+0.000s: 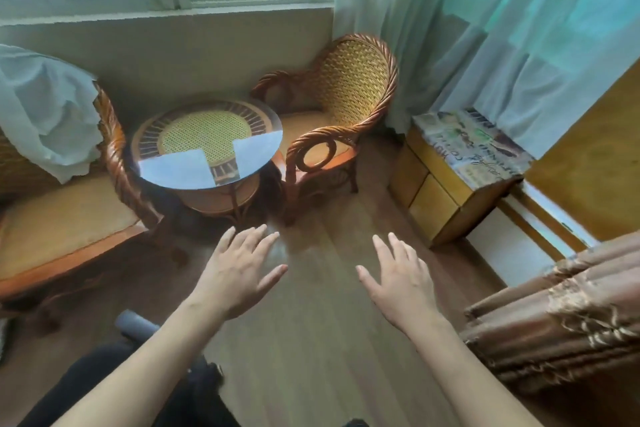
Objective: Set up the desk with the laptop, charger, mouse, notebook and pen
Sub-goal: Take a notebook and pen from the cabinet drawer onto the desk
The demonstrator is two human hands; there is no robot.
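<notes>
A round wicker table [207, 146] with a shiny glass top is seen at the left. The left hand [239, 270] and right hand [401, 277] are held flat over the smooth wooden floor [311, 340], fingers spread, nothing gripped. No laptop is seen.

Round glass-topped rattan table [207, 139] bare, seemingly; wooden floor [311, 340] beneath

left wicker chair [69, 204] is chopped off by the frame edge, half under a pale cloth [45, 107]; cabinet-top print [474, 146] too blurry to read
</notes>
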